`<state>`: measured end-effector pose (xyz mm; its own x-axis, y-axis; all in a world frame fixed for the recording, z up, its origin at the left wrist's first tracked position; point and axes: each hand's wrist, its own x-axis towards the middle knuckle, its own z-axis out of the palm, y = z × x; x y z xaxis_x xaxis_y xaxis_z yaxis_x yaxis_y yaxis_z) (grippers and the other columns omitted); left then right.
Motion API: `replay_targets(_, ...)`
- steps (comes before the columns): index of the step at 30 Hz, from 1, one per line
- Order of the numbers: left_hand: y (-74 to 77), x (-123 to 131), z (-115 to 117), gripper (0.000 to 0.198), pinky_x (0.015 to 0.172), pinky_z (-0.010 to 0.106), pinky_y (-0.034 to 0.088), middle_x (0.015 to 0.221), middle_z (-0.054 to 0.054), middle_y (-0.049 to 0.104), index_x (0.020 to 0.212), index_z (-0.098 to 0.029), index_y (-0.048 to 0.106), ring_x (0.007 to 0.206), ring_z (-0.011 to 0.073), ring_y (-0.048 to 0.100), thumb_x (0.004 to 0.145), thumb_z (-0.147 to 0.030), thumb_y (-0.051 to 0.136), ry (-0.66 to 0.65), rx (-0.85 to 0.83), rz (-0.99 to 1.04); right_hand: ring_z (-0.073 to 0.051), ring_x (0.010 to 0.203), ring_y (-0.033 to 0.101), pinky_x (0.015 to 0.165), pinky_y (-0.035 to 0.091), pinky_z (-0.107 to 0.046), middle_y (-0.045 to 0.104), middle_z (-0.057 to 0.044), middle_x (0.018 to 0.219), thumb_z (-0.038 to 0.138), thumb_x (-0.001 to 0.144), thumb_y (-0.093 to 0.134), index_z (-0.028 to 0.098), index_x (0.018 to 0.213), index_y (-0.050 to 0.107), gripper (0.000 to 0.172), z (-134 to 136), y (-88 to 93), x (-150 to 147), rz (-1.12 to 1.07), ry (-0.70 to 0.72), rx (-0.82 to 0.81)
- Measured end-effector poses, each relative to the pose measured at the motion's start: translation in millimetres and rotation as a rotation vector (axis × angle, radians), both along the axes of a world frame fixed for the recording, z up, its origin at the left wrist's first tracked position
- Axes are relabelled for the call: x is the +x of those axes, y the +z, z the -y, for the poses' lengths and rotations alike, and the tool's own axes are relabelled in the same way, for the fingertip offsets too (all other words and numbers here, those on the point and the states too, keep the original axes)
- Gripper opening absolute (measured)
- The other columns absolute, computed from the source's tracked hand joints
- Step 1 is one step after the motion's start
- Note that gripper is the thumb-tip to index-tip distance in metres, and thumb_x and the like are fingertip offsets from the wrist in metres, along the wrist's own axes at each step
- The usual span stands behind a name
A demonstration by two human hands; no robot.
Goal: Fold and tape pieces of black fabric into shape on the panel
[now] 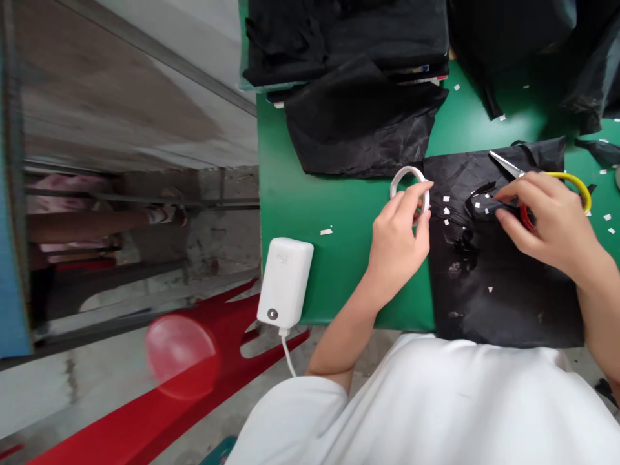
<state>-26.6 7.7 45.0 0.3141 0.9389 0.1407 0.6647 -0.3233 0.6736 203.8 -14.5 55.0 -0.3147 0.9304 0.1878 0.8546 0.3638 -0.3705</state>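
Observation:
My left hand (398, 236) is closed on a roll of white tape (407, 173), pinched between thumb and fingers above the left edge of a black plastic sheet (504, 303). Over that sheet, my right hand (552, 216) has thumb and forefinger closed on a small black plastic piece (477, 208) dotted with white bits. Scissors (506, 164) with one yellow and one red handle lie partly hidden under the right hand, their blades pointing away to the left. Small white scraps (446, 211) are scattered on the sheet.
A white power bank (285, 281) with a cable sits at the left edge of the green table (346, 284). Folded black plastic bags (363, 123) are piled at the back. A red plastic chair (145, 413) stands to the left, and a person's leg (97, 223) shows beyond.

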Motion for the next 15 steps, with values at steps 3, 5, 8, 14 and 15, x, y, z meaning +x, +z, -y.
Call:
replay_targets(3, 0.2, 2, 1, 0.034, 0.077, 0.023, 0.054, 0.089, 0.0, 0.067, 0.118, -0.02, 0.058, 0.079, 0.0121, 0.065, 0.085, -0.011, 0.057, 0.049, 0.011, 0.133, -0.025, 0.082, 0.059, 0.07, 0.045, -0.036, 0.062, -0.01, 0.086, 0.026, 0.078, 0.053, 0.016, 0.095, 0.058, 0.021, 0, 2.7, 10, 0.208, -0.2, -0.014)
replay_targets(5, -0.4, 3, 2, 0.035, 0.079, 0.023, 0.055, 0.087, -0.001, 0.068, 0.118, -0.02, 0.058, 0.08, 0.012, 0.067, 0.084, -0.012, 0.06, 0.072, 0.017, 0.182, -0.027, 0.085, 0.059, 0.069, 0.043, -0.036, 0.062, -0.012, 0.091, 0.031, 0.078, 0.052, 0.015, 0.098, 0.057, 0.026, 0, 2.6, 16, 0.372, -0.31, -0.049)
replay_targets(8, -1.4, 5, 3, 0.036, 0.08, 0.024, 0.057, 0.088, -0.002, 0.07, 0.119, -0.02, 0.057, 0.081, 0.0118, 0.068, 0.083, -0.012, 0.061, 0.089, 0.021, 0.225, -0.028, 0.088, 0.059, 0.068, 0.041, -0.037, 0.062, -0.015, 0.096, 0.039, 0.081, 0.049, 0.014, 0.103, 0.054, 0.034, 1, 2.4, 22, 0.546, -0.381, -0.106)
replay_targets(14, -2.0, 6, 2, 0.045, 0.082, 0.023, 0.058, 0.086, -0.003, 0.071, 0.124, -0.022, 0.054, 0.082, 0.0116, 0.069, 0.082, -0.013, 0.064, 0.095, -0.021, 0.298, -0.026, 0.076, 0.059, 0.053, 0.032, -0.035, 0.062, -0.016, 0.102, 0.041, 0.078, 0.053, 0.016, 0.109, 0.051, 0.04, 5, 8.8, 24, 0.576, -0.428, -0.251)
replay_targets(15, -1.9, 6, 2, 0.048, 0.082, 0.023, 0.058, 0.086, -0.003, 0.071, 0.127, -0.023, 0.053, 0.081, 0.0112, 0.069, 0.081, -0.013, 0.065, 0.095, -0.03, 0.319, -0.026, 0.075, 0.059, 0.053, 0.033, -0.035, 0.063, -0.016, 0.101, 0.04, 0.078, 0.054, 0.016, 0.109, 0.051, 0.039, 6, 9.6, 24, 0.572, -0.429, -0.26)
